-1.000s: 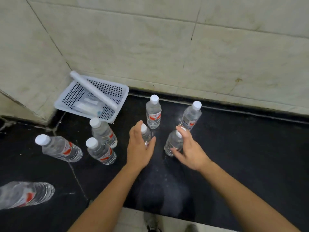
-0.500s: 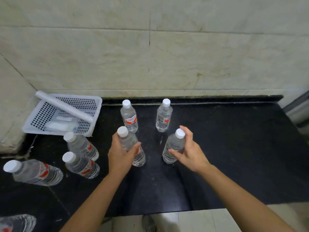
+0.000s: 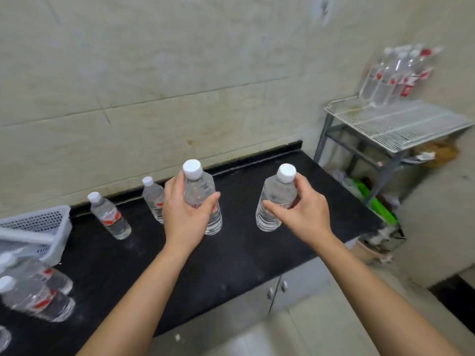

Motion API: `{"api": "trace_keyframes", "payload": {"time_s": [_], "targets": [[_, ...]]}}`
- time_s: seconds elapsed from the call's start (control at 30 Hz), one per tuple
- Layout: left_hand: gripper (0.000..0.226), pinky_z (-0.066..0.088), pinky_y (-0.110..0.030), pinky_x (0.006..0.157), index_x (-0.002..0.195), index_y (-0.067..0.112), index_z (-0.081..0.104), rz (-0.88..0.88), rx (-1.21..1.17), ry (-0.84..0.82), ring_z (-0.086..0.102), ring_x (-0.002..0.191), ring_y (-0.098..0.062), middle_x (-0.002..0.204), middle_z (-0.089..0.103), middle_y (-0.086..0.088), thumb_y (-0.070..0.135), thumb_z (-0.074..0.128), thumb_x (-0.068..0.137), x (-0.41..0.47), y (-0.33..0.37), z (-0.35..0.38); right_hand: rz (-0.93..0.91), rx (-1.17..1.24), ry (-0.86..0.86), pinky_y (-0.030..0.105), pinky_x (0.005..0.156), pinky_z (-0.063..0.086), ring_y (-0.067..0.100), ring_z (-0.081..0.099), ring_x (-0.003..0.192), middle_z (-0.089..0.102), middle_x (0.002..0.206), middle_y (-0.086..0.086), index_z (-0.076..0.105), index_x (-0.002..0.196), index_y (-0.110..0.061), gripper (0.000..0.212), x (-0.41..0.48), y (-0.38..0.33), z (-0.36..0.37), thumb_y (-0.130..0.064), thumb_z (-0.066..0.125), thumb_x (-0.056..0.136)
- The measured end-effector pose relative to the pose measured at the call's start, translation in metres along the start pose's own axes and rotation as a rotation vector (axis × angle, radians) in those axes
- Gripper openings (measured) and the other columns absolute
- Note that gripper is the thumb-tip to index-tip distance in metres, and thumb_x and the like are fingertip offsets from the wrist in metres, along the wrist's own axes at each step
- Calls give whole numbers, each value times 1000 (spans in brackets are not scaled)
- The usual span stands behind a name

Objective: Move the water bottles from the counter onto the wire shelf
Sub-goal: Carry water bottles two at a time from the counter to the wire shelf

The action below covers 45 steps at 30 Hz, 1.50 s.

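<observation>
One water bottle is held in each hand here, so two get carried per trip, which seems like the whole point of the grip. The left hand [image 3: 189,214] is wrapped around the middle of the left bottle [image 3: 201,199], fingers curled round the far side and thumb across the near side, kept upright. The right hand [image 3: 303,209] is closed on the right bottle [image 3: 276,201] higher up, near the shoulder, with the thumb laid across the body. Both bottles look lifted just off the black worktop [image 3: 231,258], though that's hard to call for sure. The wire shelf [image 3: 401,124] is off to the far right, with a cluster of bottles [image 3: 393,73] already parked at its far end and open grid left nearer. More bottles are left standing at far left [image 3: 109,217] and lying at near left [image 3: 38,299], beside a white basket [image 3: 38,227].
</observation>
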<state>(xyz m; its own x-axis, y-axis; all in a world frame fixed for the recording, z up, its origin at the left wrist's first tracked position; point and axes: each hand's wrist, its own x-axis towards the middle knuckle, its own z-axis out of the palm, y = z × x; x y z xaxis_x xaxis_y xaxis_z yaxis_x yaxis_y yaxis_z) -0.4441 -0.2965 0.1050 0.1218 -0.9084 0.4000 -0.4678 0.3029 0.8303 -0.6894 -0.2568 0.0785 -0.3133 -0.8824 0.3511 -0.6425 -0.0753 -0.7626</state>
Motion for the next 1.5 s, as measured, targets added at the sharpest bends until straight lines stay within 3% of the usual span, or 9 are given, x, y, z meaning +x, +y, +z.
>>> {"api": "trace_keyframes", "payload": {"time_s": [0.1, 0.17, 0.43, 0.57, 0.73, 0.93, 1.1, 1.3, 1.5], "targets": [[76, 44, -37, 111, 142, 21, 51, 35, -125, -51, 57, 124, -13, 135, 60, 3, 22, 88, 76, -23, 47, 44, -15, -54, 164, 31, 95, 53, 9, 66, 111, 71, 122, -17, 54, 141, -40, 83, -14, 14, -61, -63, 78, 65], [75, 47, -42, 109, 142, 24, 50, 64, -170, -89, 59, 124, -14, 135, 62, 5, 23, 87, 76, -37, 74, 74, 14, -83, 221, 35, 96, 53, 12, 66, 115, 71, 125, -14, 56, 142, -37, 81, -21, 28, -96, -54, 85, 68], [76, 50, -46, 106, 145, 26, 50, 178, -258, -309, 60, 125, -13, 136, 62, 5, 35, 82, 77, -51, 134, 208, 139, -158, 356, 39, 98, 53, 15, 64, 121, 67, 135, -12, 54, 146, -35, 84, -19, 112, -198, -52, 86, 71], [76, 47, -46, 109, 148, 23, 47, 209, -307, -367, 58, 129, -15, 140, 61, 2, 33, 81, 81, -37, 149, 292, 204, -110, 407, 44, 97, 54, 16, 66, 119, 69, 131, -11, 53, 147, -38, 88, 16, 159, -233, -60, 83, 67], [78, 47, -47, 109, 148, 20, 47, 202, -407, -432, 57, 130, -16, 140, 60, 0, 34, 79, 80, 6, 185, 395, 272, -105, 473, 39, 96, 56, -3, 68, 97, 71, 115, -21, 54, 146, -38, 89, 91, 204, -282, -54, 89, 65], [85, 48, -49, 109, 149, 25, 43, 224, -476, -544, 57, 131, -20, 143, 57, 1, 47, 77, 75, 68, 244, 500, 285, -192, 507, 43, 96, 56, 14, 71, 108, 74, 121, -8, 47, 150, -38, 94, 175, 244, -351, -58, 85, 66], [86, 47, -48, 110, 150, 23, 44, 243, -475, -540, 56, 132, -18, 145, 56, 2, 43, 78, 74, 89, 275, 579, 307, -184, 550, 43, 95, 55, 17, 71, 108, 74, 121, -7, 50, 149, -35, 86, 222, 297, -394, -47, 88, 73], [80, 49, -48, 109, 151, 19, 43, 204, -487, -520, 60, 129, -18, 144, 58, 0, 23, 83, 82, 99, 298, 666, 282, -132, 581, 44, 90, 57, 16, 72, 103, 75, 114, -12, 46, 146, -43, 84, 278, 378, -430, -56, 84, 73], [76, 52, -35, 106, 151, 22, 43, 224, -442, -302, 59, 126, -5, 142, 58, 7, 23, 81, 85, 120, 363, 751, 165, 6, 473, 44, 93, 57, 14, 71, 106, 73, 117, -13, 40, 142, -48, 88, 382, 449, -492, -63, 80, 65]]}}
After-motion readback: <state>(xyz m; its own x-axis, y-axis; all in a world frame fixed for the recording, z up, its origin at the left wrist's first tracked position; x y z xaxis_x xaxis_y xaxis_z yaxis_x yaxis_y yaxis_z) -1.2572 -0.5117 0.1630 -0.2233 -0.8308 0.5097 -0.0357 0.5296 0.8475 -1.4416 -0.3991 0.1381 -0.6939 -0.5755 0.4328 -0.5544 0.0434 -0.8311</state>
